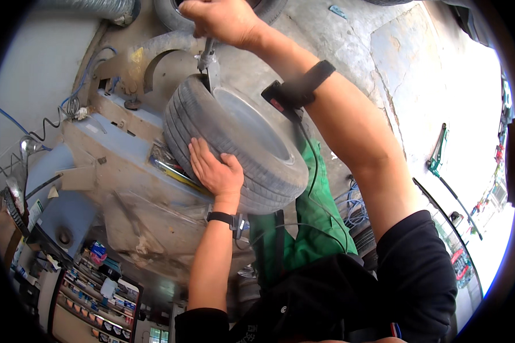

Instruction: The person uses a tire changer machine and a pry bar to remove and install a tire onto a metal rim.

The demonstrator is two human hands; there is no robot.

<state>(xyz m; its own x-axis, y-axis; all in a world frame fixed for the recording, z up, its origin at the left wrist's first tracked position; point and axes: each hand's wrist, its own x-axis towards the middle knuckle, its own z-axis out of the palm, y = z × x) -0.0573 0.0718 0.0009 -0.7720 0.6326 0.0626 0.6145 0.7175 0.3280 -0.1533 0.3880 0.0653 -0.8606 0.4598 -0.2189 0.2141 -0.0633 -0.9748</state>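
- One tyre (234,143) on its wheel, lying tilted on the grey tyre-changing machine (114,143), tread toward the lower left, pale rim face turned up and right.
- Crowded on the left: machine body, coiled black hose (46,126) and blue cables pressed close to the tyre's near edge; a slim gap only between tread and machine top, where yellow-handled tools (174,171) lie.
- Open on the right: bare concrete floor (383,46) beyond the rim, well apart from a long green-handled bar (438,154) lying on it.
- Above the tyre, a metal mount head (212,68) touching the rim edge at the top; a second tyre (171,14) partly in view just past it.
- Left hand (214,168) flat against the tread at the lower sidewall, fingers spread and pressed onto the rubber, wrist bent up, forearm rising straight from the lower edge; black band (223,217) on the wrist.
- Right hand (220,20) raised past the top of the tyre, fist wrapped tight around the shaft above the mount head, arm stretched long across the rim face; black strap with a small device (294,88) on the forearm, thin cable trailing down.
- Green trousers (303,228) and black shirt below, tight against the tyre's lower right edge.
- Count: two tyres, two hands, two wrist bands, one bar on the floor.
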